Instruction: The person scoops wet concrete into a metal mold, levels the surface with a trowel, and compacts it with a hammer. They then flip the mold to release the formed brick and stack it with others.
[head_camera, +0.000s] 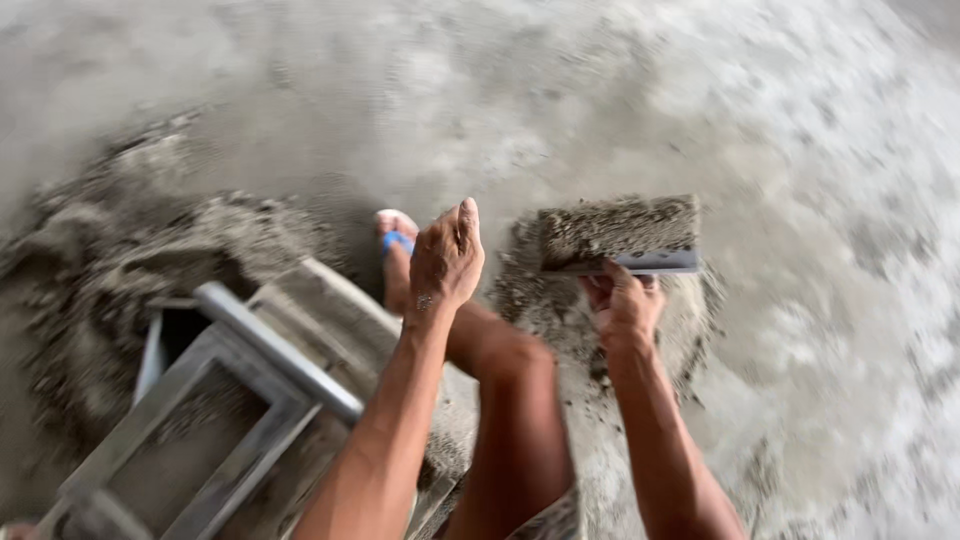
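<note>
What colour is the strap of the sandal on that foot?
Blue, on the sandal strap, seen in the head view.

A: Light?
B: Soft, even daylight; brighter right of the trowel (620, 238), dimmer left of it. No hard shadows, no glare.
A: Sharpness?
B: Motion blur throughout, worst far from the trowel; ground (820, 150) smeared, edges curved.

Rough wet mortar (615, 228), metal frame (270, 350)
</note>
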